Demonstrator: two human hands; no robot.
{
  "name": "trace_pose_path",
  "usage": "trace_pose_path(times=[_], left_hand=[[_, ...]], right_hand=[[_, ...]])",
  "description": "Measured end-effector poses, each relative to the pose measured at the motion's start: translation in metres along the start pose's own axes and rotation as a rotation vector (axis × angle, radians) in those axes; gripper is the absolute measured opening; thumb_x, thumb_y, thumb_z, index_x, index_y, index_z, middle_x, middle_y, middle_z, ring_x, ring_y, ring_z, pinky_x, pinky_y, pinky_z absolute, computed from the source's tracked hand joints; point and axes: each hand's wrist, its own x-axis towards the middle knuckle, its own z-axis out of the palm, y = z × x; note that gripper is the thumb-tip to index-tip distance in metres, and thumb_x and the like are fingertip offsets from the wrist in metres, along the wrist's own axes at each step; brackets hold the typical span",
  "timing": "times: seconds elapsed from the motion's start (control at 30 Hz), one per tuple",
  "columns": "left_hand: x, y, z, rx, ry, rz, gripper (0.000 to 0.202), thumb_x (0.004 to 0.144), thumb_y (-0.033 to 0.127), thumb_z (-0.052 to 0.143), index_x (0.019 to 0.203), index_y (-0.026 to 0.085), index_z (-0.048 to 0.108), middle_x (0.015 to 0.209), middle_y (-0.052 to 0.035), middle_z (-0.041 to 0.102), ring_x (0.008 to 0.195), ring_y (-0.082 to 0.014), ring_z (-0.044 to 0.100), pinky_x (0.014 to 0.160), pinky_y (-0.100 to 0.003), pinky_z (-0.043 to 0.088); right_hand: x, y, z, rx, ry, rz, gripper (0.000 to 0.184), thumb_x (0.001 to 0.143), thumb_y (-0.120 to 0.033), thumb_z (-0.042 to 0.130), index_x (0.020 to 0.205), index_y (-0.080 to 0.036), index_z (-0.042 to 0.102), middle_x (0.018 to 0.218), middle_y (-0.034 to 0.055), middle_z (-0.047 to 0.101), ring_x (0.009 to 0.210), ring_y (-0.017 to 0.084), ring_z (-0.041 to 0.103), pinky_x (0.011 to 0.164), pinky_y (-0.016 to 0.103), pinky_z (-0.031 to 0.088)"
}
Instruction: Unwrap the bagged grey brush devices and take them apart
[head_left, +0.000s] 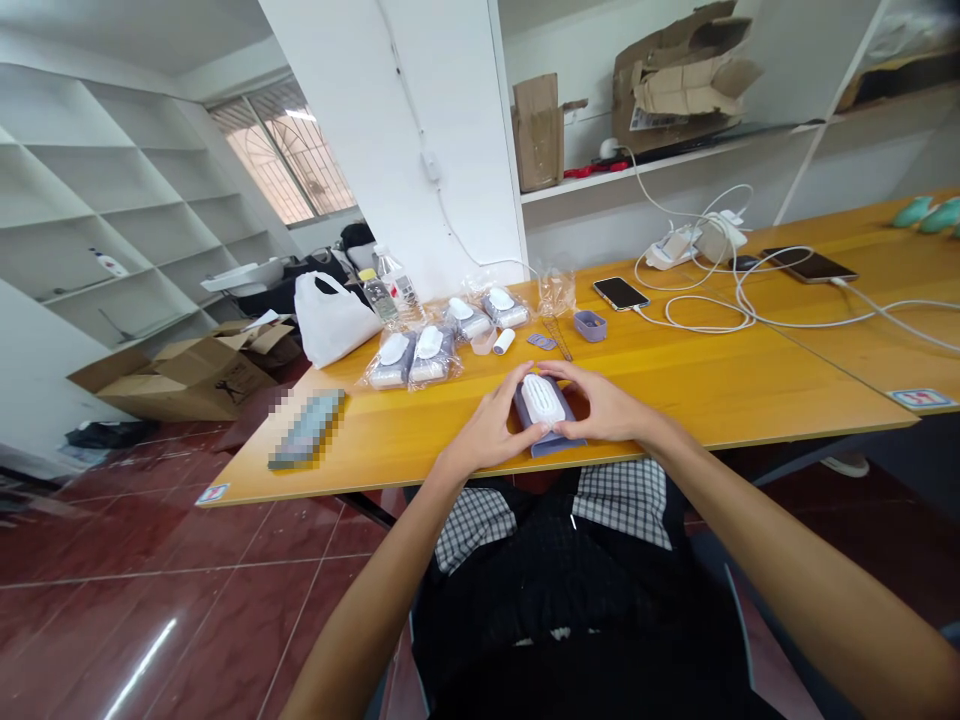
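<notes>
Both hands, left (491, 432) and right (607, 407), clasp a grey-purple case (541, 412) with a ribbed white top.

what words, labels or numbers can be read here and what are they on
Nothing here reads clearly.
left corner sticker: too small to read.
right corner sticker: too small to read.
bottle labels: blurred.
shelf carton label: blurred.
floor carton print: a dark mark, unreadable.
case, held between left hand and right hand: no text shows.
</notes>
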Motion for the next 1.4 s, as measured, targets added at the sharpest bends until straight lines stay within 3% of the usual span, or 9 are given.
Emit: trace_pose_path(times=[0.2,0.37,0.47,0.6,0.87,1.03,1.13,1.27,1.4], left_hand=[[0.002,0.0,0.007,0.097,0.124,-0.042,0.077,0.097,0.052,0.072,0.162,0.029,0.037,0.165,-0.0134,0.048,0.152,-0.0366,0.048,0.128,-0.058,0.038],[0.006,0.007,0.01,0.294,0.381,-0.22,0.053,0.104,0.042,0.062,0.15,0.021,0.05,0.152,-0.0166,0.06,0.143,-0.0352,0.057,0.118,-0.054,0.048],[0.008,0.02,0.006,0.357,0.328,-0.306,0.039,0.102,0.033,0.063,0.138,0.02,0.06,0.132,-0.0134,0.074,0.115,-0.0312,0.073,0.102,-0.046,0.057],[0.01,0.042,0.001,0.524,0.221,-0.438,0.03,0.098,0.037,0.071,0.124,0.023,0.069,0.113,-0.0112,0.08,0.097,-0.0337,0.077,0.086,-0.044,0.057],[0.011,0.043,0.002,0.257,0.209,-0.349,0.044,0.091,0.058,0.078,0.117,0.024,0.071,0.08,-0.0024,0.075,0.082,-0.0265,0.073,0.083,-0.04,0.055],[0.007,0.018,-0.011,-0.148,-0.054,-0.058,0.089,0.076,0.059,0.092,0.149,0.027,0.055,0.155,-0.0139,0.058,0.142,-0.0361,0.057,0.117,-0.053,0.047],[0.005,0.005,-0.015,-0.233,-0.199,-0.068,0.111,0.073,0.058,0.095,0.164,0.028,0.039,0.168,-0.0152,0.044,0.153,-0.041,0.045,0.127,-0.061,0.037],[0.002,-0.009,-0.017,-0.25,-0.128,-0.122,0.121,0.071,0.061,0.095,0.169,0.031,0.032,0.178,-0.0145,0.025,0.162,-0.0467,0.028,0.131,-0.068,0.026],[0.001,-0.016,-0.021,-0.314,-0.14,-0.116,0.133,0.063,0.055,0.101,0.171,0.035,0.026,0.181,-0.0129,0.011,0.163,-0.0486,0.023,0.129,-0.071,0.029]], right_hand=[[0.002,0.001,0.003,-0.001,0.05,0.02,0.069,0.084,-0.038,0.081,0.149,-0.028,0.057,0.152,0.0112,0.064,0.135,0.033,0.065,0.114,0.055,0.054],[0.008,0.009,0.0,-0.305,0.437,0.078,0.029,0.091,-0.031,0.067,0.118,-0.023,0.073,0.128,0.0132,0.076,0.122,0.033,0.07,0.1,0.051,0.059],[0.009,0.005,-0.003,-0.406,0.591,0.168,0.015,0.093,-0.032,0.064,0.095,-0.021,0.074,0.095,0.0101,0.078,0.087,0.028,0.074,0.078,0.041,0.059],[0.009,-0.006,-0.002,-0.405,0.459,0.311,0.021,0.096,-0.041,0.064,0.087,-0.022,0.072,0.06,-0.0001,0.067,0.057,0.021,0.064,0.066,0.035,0.05],[0.009,-0.003,0.001,-0.389,0.397,0.241,0.022,0.098,-0.03,0.058,0.107,-0.02,0.075,0.11,0.0119,0.081,0.103,0.029,0.074,0.086,0.04,0.056],[0.01,-0.006,0.003,-0.516,0.443,0.291,0.019,0.097,-0.031,0.06,0.094,-0.02,0.075,0.083,0.0079,0.074,0.079,0.025,0.07,0.077,0.039,0.054],[0.01,-0.012,0.004,-0.411,0.389,0.294,0.019,0.099,-0.032,0.06,0.096,-0.02,0.075,0.075,0.0039,0.073,0.07,0.022,0.068,0.073,0.037,0.054],[0.007,-0.017,0.003,-0.207,0.229,0.233,0.029,0.095,-0.04,0.071,0.116,-0.021,0.075,0.113,0.01,0.075,0.092,0.024,0.074,0.089,0.042,0.061],[0.003,-0.019,0.004,-0.2,0.052,0.129,0.077,0.074,-0.051,0.094,0.143,-0.03,0.065,0.139,0.0108,0.06,0.13,0.033,0.063,0.116,0.055,0.051]])
